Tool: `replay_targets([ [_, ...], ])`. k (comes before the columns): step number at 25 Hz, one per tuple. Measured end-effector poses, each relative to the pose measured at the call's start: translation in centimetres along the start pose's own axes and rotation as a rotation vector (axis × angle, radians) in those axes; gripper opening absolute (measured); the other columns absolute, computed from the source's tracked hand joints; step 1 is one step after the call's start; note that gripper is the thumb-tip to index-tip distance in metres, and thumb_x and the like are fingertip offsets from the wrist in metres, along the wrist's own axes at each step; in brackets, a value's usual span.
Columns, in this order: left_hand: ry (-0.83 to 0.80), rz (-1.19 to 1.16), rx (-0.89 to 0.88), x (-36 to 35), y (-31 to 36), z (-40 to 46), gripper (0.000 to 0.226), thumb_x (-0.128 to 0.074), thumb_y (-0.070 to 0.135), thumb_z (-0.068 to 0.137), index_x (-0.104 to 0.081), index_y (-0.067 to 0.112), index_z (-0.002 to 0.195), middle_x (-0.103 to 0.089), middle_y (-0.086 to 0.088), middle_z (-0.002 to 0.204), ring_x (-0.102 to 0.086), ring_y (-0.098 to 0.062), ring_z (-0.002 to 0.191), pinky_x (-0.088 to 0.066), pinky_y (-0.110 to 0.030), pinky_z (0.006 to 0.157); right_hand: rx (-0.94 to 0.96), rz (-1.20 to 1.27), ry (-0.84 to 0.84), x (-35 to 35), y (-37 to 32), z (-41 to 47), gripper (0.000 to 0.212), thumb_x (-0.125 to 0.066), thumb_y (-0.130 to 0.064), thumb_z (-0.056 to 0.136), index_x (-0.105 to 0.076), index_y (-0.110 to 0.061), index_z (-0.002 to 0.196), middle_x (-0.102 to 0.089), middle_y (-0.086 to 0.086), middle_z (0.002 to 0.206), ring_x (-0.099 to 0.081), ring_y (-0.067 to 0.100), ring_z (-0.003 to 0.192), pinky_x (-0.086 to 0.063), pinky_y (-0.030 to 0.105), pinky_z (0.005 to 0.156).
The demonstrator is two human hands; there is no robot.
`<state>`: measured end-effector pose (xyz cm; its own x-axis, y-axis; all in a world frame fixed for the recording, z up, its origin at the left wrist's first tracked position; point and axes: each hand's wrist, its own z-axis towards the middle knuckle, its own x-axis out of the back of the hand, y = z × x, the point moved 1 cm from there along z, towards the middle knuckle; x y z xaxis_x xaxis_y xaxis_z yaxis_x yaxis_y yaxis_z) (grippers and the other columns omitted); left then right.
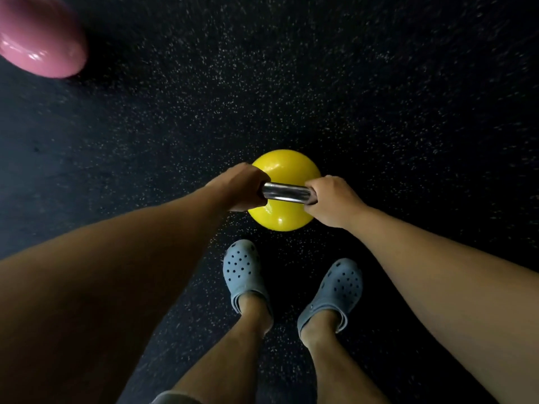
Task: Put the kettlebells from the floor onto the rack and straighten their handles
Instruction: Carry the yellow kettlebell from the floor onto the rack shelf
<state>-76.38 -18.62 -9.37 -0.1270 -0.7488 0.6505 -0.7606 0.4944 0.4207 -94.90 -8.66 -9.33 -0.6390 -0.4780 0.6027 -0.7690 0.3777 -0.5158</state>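
Note:
A yellow kettlebell (284,166) with a shiny steel handle (287,193) is straight below me, just ahead of my feet. My left hand (240,186) is closed around the handle's left end and my right hand (332,201) around its right end. I cannot tell whether the bell rests on the floor or hangs just above it. A pink kettlebell (40,39) shows at the top left corner, blurred, with its handle out of view. The rack is not in view.
The floor (379,97) is dark speckled rubber all around. My two feet in grey-blue clogs (242,272) (335,293) stand just behind the yellow kettlebell.

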Motion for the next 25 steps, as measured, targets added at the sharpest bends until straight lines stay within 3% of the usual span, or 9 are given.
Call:
replay_targets([
  [4,-0.020,0.068,-0.047,2.0,2.6,0.7,0.009,-0.067,0.029,0.074,-0.069,0.025,0.081,-0.059,0.009,0.061,-0.057,-0.009,0.054,-0.048,-0.029,0.049,-0.054,0.068,-0.010,3.1,0.3,-1.8,0.014,-0.069,-0.017,0.072,-0.058,-0.014,0.063,-0.065,0.008,0.070,-0.063,0.028,0.070,-0.053,0.037,0.062],
  [7,-0.054,0.126,-0.127,5.5,5.9,1.6,0.007,-0.067,0.034,0.072,-0.067,0.029,0.077,-0.056,0.012,0.057,-0.053,-0.002,0.051,-0.035,-0.023,0.044,-0.132,0.098,0.082,6.2,0.5,-4.0,0.015,-0.068,-0.020,0.065,-0.057,-0.013,0.058,-0.061,0.003,0.060,-0.061,0.026,0.063,-0.048,0.028,0.053],
  [12,-0.080,0.168,-0.277,13.2,14.6,4.0,0.012,-0.068,0.034,0.072,-0.069,0.026,0.081,-0.063,0.009,0.064,-0.059,-0.005,0.057,-0.047,-0.025,0.047,-0.306,0.182,0.313,13.9,2.0,-8.6,0.016,-0.067,-0.024,0.057,-0.060,-0.010,0.055,-0.055,-0.003,0.050,-0.056,0.017,0.049,-0.035,0.018,0.038],
  [17,-0.046,0.322,-0.453,20.7,24.7,7.7,0.021,-0.068,0.040,0.072,-0.071,0.025,0.087,-0.066,0.006,0.070,-0.062,-0.011,0.062,-0.044,-0.022,0.047,-0.420,0.239,0.547,22.7,4.7,-12.7,0.019,-0.068,-0.026,0.053,-0.062,-0.008,0.057,-0.061,0.001,0.052,-0.060,0.019,0.049,-0.037,0.019,0.042],
  [21,-0.016,0.438,-0.572,26.7,33.1,11.8,0.026,-0.067,0.044,0.074,-0.070,0.021,0.086,-0.063,0.004,0.069,-0.059,-0.014,0.061,-0.041,-0.023,0.045,-0.460,0.269,0.687,30.6,7.7,-14.9,0.023,-0.066,-0.027,0.053,-0.046,-0.017,0.046,-0.046,-0.006,0.041,-0.053,0.018,0.047,-0.031,0.018,0.044],
  [23,-0.001,0.479,-0.628,29.4,37.2,13.5,0.025,-0.067,0.045,0.074,-0.068,0.021,0.082,-0.054,0.009,0.063,-0.053,-0.011,0.057,-0.033,-0.022,0.041,-0.509,0.258,0.729,34.2,8.9,-16.1,0.018,-0.068,-0.027,0.056,-0.055,-0.016,0.051,-0.045,-0.006,0.043,-0.057,0.021,0.051,-0.035,0.022,0.047],
  [25,0.023,0.504,-0.682,32.0,41.2,15.4,0.025,-0.067,0.045,0.074,-0.067,0.021,0.078,-0.049,0.010,0.060,-0.051,-0.011,0.055,-0.030,-0.022,0.040,-0.551,0.247,0.797,38.2,10.3,-17.2,0.015,-0.069,-0.028,0.059,-0.065,-0.014,0.062,-0.056,0.000,0.051,-0.066,0.025,0.060,-0.044,0.025,0.051],
])
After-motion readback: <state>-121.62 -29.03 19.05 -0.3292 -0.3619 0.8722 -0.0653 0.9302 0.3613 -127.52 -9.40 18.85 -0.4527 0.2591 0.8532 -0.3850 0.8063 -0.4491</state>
